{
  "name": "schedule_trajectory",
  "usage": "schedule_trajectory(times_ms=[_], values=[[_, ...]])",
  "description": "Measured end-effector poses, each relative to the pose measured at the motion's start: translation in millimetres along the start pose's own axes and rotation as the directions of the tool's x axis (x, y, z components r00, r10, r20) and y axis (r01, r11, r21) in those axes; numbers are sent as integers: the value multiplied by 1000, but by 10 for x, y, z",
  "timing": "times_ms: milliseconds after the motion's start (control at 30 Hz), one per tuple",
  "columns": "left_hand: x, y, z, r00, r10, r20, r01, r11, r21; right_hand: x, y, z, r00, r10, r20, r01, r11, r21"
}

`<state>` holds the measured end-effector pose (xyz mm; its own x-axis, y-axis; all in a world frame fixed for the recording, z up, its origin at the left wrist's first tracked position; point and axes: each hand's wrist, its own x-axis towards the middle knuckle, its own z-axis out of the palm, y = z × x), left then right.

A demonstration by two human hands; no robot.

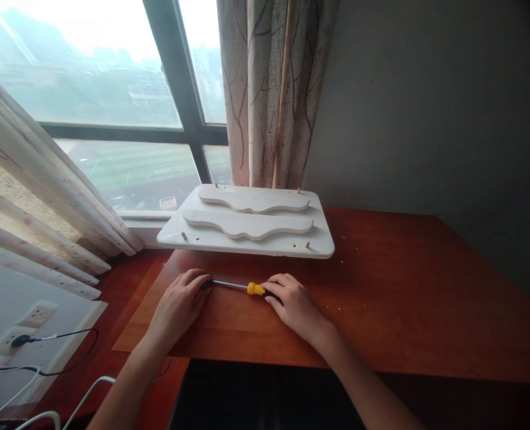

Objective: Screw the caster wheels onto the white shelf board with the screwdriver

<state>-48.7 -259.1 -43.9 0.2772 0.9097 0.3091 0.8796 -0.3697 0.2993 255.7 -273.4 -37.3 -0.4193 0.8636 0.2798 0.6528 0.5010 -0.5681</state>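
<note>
A screwdriver (pixel 240 287) with a yellow and black handle lies across the red-brown wooden table (pixel 403 286), close to its front edge. My right hand (pixel 291 303) is closed over the handle end. My left hand (pixel 181 301) rests at the metal tip, fingers curled around it. Just behind the tool lies a white wooden board (pixel 318 242) with small wooden dowels standing up from it. Two wavy-edged white pieces (pixel 251 225) lie flat on top of the board.
A window and patterned curtains (pixel 271 89) stand behind the board, with a grey wall to the right. At lower left are a wall socket (pixel 40 312) with a black plug and white cables. The table's right half is bare wood.
</note>
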Motion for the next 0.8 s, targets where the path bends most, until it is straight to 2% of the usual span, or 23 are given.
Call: schedule_trajectory(times_ms=[167, 367, 633, 800], values=[[141, -248, -35, 999, -48, -7, 49, 999, 14, 326, -12, 114, 1000, 1, 17, 1, 998, -69], [243, -386, -46, 999, -22, -32, 23, 999, 28, 536, 2, 241, 999, 38, 9, -37, 993, -109], [287, -398, -32, 997, -59, -48, 60, 998, 30, 562, -8, 282, 999, 51, -1, -50, 991, -127], [234, -309, -101, 996, -59, -68, 61, 997, 38, 389, 26, 208, 998, 54, -24, -56, 989, -136]])
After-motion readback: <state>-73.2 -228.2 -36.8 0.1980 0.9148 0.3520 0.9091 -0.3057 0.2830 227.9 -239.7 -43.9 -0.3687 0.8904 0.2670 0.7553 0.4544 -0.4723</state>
